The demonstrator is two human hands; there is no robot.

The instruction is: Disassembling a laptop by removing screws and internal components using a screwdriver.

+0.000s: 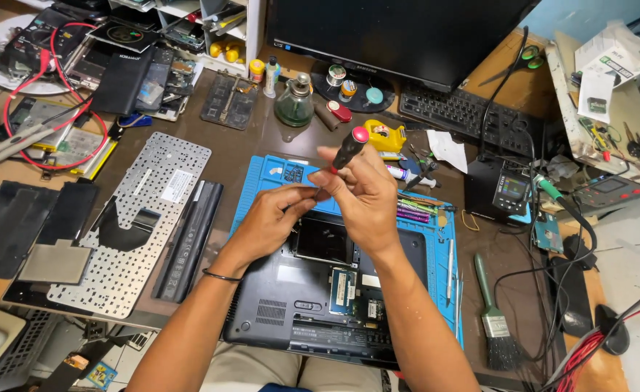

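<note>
My right hand grips a black screwdriver with a red cap, tilted up and to the right above the blue mat. My left hand meets it from the left, with the fingertips pinching at the screwdriver's lower tip; any small part there is too small to make out. Both hands hover over an upturned black laptop whose bottom cover is off, with a memory module and circuit boards showing. The laptop lies on a blue work mat.
A removed keyboard plate and a long black battery lie to the left. A green-handled brush sits to the right, with a soldering station and cables behind it. A monitor, a black keyboard and a glass bottle stand at the back.
</note>
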